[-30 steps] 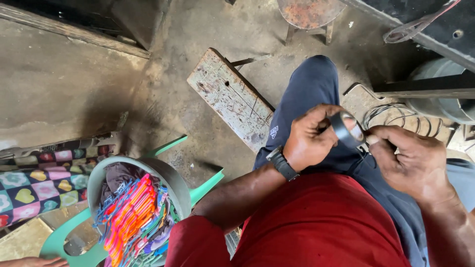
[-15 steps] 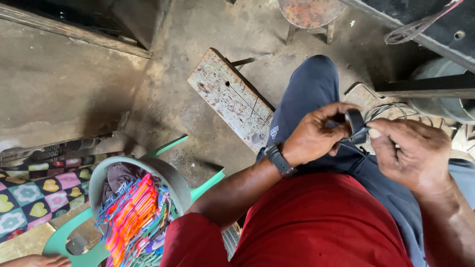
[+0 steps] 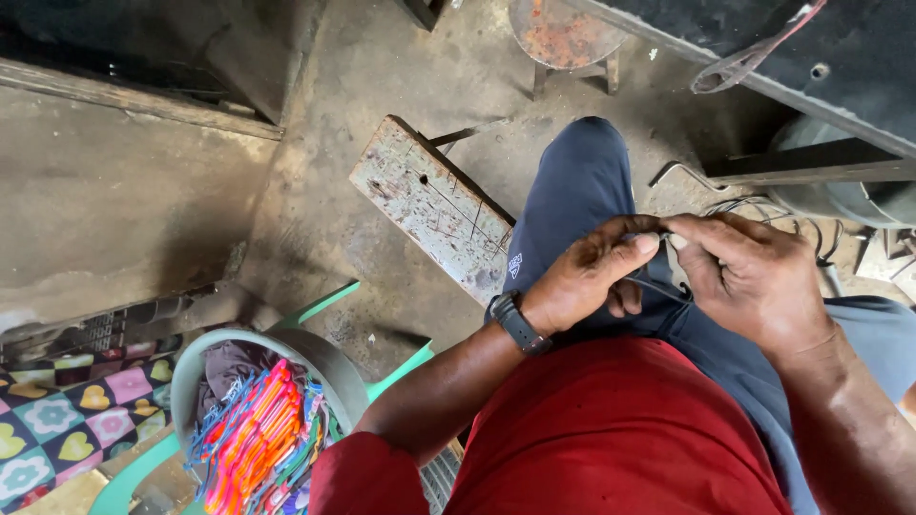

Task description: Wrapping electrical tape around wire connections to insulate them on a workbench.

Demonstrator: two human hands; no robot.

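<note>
Stained concrete floor [image 3: 382,76], worn plank [image 3: 429,205], hands pinching wire [image 3: 658,286]

Left hand [image 3: 587,277] and right hand [image 3: 749,277] fingertips pinched together over lap, grip seemingly closed, forearms bent inward

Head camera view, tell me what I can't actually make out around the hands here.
- Thin dark wire: its pinched end is hidden between the fingertips of the left hand and right hand.
- Wire coil: mostly behind the right hand.
- Bowl: contents a colourful tangle, cut off by the bottom edge.
</note>
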